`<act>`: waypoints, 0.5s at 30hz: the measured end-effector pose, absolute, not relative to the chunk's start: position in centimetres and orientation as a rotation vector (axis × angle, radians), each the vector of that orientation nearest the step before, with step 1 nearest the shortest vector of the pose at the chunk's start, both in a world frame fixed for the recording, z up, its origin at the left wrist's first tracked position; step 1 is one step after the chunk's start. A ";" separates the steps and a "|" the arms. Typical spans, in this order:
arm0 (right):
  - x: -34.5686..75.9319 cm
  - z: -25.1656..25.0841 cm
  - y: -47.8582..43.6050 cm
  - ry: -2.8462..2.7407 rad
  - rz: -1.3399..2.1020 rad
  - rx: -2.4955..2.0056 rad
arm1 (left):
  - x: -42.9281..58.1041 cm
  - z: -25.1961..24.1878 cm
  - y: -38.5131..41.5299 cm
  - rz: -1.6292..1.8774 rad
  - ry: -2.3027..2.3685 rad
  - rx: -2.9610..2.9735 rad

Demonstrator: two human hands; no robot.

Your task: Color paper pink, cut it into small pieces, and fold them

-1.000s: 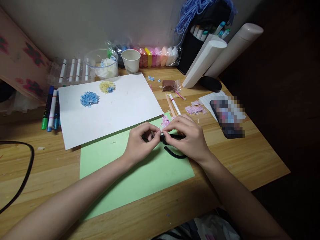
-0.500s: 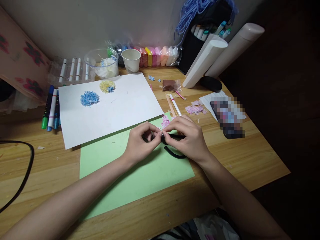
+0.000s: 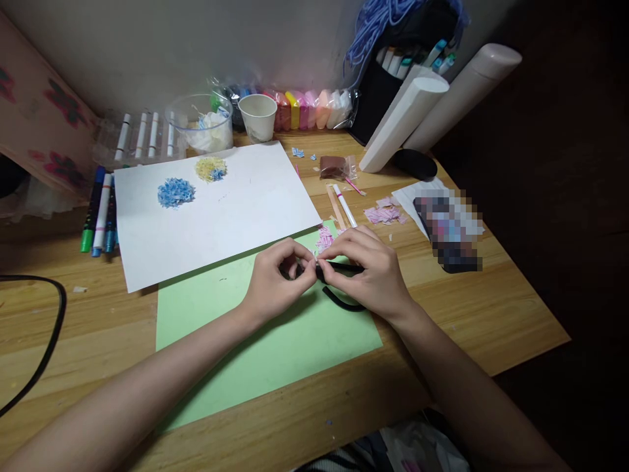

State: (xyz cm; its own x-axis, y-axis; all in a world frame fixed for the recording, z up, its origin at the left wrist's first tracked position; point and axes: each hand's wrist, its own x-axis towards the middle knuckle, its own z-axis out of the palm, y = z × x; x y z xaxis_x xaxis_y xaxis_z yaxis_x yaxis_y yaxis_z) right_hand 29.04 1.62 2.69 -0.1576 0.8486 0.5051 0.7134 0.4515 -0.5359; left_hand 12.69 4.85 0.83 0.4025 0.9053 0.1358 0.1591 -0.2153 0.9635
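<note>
The desk (image 3: 491, 314) carries everything, with a green sheet (image 3: 275, 367) laid in front of the person and a white sheet (image 3: 236, 229) overlapping its far edge. Above the green sheet's right part, the left hand (image 3: 269, 282) and the right hand (image 3: 373, 272) face each other, their places almost unchanged from the earlier pictures. Beneath them shows a black object (image 3: 341, 303) with a curved arm, mostly hidden, so I cannot say for sure what it is.

On the white sheet sit a cluster of blue paper shreds (image 3: 175, 193) and, just beside it, a smaller yellow cluster (image 3: 210, 168) with blue at one edge. A heap of pink paper shreds (image 3: 325, 237) lies just beyond the fingertips, at the green sheet's far corner.

Smallest of all is a pale scrap (image 3: 315, 254) where the two hands meet. Thumb and index finger of each hand are pinched narrow on it, tip to tip. Only tiny fingertip shifts separate this moment from the last, which suggests the fine handling of that one scrap is unfinished.
</note>
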 end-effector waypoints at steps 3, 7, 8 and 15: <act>29.0 2.6 1.6 -1.921 0.220 -1.305 | 12.7 0.8 4.9 0.945 0.932 1.666; 29.1 2.6 1.6 -1.922 0.229 -1.310 | 12.7 0.8 4.9 0.943 0.916 1.678; 29.1 2.6 1.6 -1.921 0.234 -1.313 | 12.7 0.8 4.8 0.938 0.920 1.676; 28.9 2.5 1.5 -1.898 0.265 -1.312 | 12.7 0.7 4.8 0.921 0.943 1.639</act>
